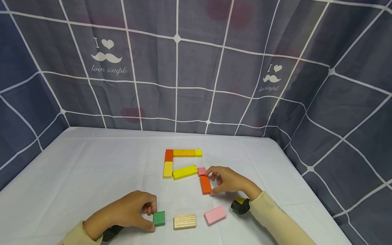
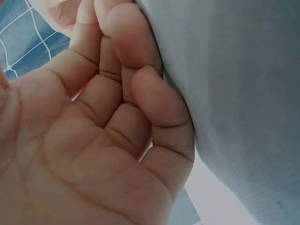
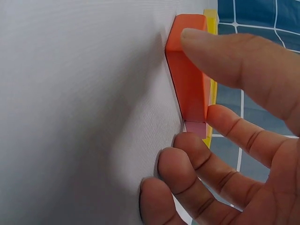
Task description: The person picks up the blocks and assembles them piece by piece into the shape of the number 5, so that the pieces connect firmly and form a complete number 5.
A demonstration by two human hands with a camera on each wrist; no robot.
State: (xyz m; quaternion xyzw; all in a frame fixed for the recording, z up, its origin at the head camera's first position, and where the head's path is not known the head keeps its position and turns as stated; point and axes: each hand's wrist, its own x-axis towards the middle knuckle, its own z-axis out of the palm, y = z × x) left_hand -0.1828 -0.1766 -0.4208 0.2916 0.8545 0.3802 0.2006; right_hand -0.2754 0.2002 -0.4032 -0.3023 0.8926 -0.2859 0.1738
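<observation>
On the white cloth, my left hand (image 1: 131, 211) has its thumb and forefinger at opposite edges of a green block (image 1: 159, 218), pinching it. In the left wrist view the curled fingers (image 2: 126, 117) rest along the cloth, and the green block is out of sight. My right hand (image 1: 228, 180) spans an orange block (image 1: 205, 184) lengthwise. The right wrist view has the thumb (image 3: 206, 51) on the near end of that orange block and the forefinger at its far end. Its other fingers touch the cloth. A small pink block (image 1: 201, 171) adjoins the orange one's far end.
Farther back, a red-orange block (image 1: 169, 155), an amber block (image 1: 183, 153), a small yellow block (image 1: 198, 153) and two longer yellow blocks (image 1: 167, 169) form a connected outline. Nearer lie a wooden block (image 1: 184, 221) and a pink block (image 1: 215, 215). Dark gridded curtains (image 1: 196, 64) surround the table.
</observation>
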